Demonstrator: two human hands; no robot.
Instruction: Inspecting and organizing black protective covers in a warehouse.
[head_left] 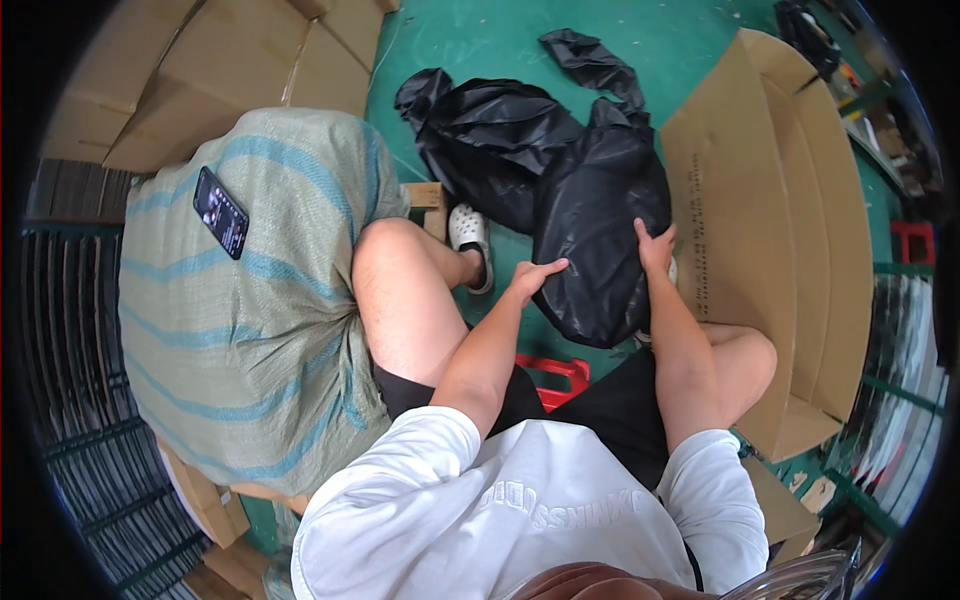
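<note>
A filled, shiny black plastic bag (600, 215) lies between my knees, with its gathered top away from me. My left hand (537, 278) grips its left edge, thumb on top and the other fingers mostly hidden behind the plastic. On the opposite side my right hand (656, 246) holds the bag's right edge, thumb on the front and fingers tucked around the side. Another black plastic bag (490, 140) lies against it on the far left, and a loose black end (595, 65) stretches beyond. What the bags contain is hidden.
To my left bulges a large woven sack (290, 330) with blue stripes, a phone (221, 213) on top. Cardboard boxes (230, 70) are stacked behind it. An open cardboard box (735, 200) stands close at my right. Beneath me shows a red plastic stool (565, 372). The floor (450, 40) is green.
</note>
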